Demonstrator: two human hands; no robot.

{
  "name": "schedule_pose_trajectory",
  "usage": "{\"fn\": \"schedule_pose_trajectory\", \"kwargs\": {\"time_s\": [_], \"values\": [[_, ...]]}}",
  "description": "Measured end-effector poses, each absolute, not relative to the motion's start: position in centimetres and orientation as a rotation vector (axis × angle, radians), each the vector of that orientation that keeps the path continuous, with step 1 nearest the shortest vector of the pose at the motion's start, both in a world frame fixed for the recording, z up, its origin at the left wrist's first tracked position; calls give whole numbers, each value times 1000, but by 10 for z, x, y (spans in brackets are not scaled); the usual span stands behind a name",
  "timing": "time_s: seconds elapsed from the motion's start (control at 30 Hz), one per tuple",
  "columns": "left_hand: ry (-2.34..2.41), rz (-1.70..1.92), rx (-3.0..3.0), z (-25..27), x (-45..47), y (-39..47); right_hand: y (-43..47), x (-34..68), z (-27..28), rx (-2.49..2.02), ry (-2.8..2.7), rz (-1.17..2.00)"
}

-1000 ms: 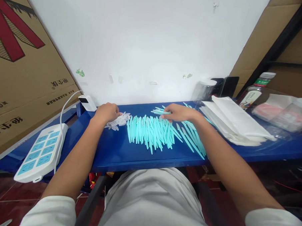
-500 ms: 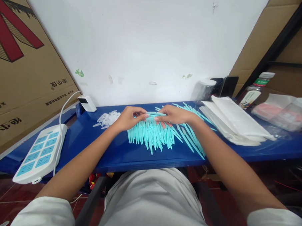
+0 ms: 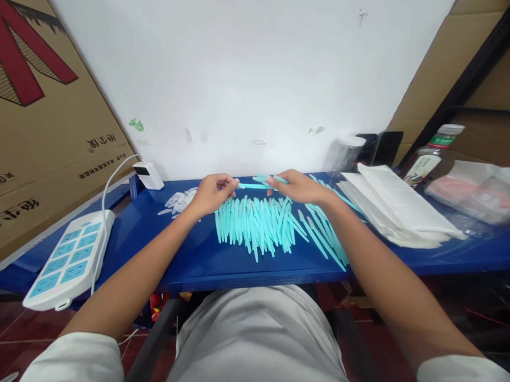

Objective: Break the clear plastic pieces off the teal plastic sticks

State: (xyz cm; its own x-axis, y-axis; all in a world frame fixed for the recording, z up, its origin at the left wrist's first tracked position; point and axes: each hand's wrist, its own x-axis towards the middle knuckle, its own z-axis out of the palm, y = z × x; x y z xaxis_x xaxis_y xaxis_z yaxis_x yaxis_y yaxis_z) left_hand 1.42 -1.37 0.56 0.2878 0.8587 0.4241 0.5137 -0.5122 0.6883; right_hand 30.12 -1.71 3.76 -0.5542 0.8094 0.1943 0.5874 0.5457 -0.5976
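A slim turquoise eyebrow razor (image 3: 254, 186) lies level between my hands, over the back of a heap. My left hand (image 3: 216, 194) is closed in a pinch at its left end; whether a clear cap is between the fingertips, I cannot tell. My right hand (image 3: 296, 187) is closed on the right part, with another turquoise razor (image 3: 261, 179) showing by its fingers. Below, a heap of turquoise razors (image 3: 255, 227) lies with handles toward me, pale clear tips at the back. Small translucent caps (image 3: 181, 201) are piled left of my left hand.
More turquoise razors (image 3: 323, 239) lie under my right forearm on the blue table (image 3: 230, 271). White sheets or bags (image 3: 400, 206), a jar (image 3: 347, 154) and a bottle (image 3: 429, 156) stand or lie right. A power strip (image 3: 70, 259) and a white device (image 3: 148, 175) are left.
My hands have moved apart and slightly away from me. The razor between them now shows plainly, and a second razor shows at my right fingers.
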Motion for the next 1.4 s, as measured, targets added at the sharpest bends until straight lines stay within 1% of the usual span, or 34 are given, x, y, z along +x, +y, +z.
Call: {"fn": "schedule_pose_trajectory", "kwargs": {"time_s": [0.13,0.27,0.5,0.7,0.87,1.07,1.4], "values": [[1214,1097,2042,5,9,-8,-14,302,37,-1217,-2158,621],[1128,1052,2078,9,10,-11,-13,304,40,-1297,-2044,671],[985,1012,2067,10,21,-21,-15,301,41,-1246,-2182,690],[938,978,2025,5,24,-20,-19,295,37,-1006,-2406,740],[866,922,2037,5,26,-24,-24,294,35,-923,-2457,743],[835,857,2042,6,26,-27,-28,293,39,-956,-2480,786],[845,882,2031,4,25,-24,-21,296,37,-1077,-2421,737]]}}
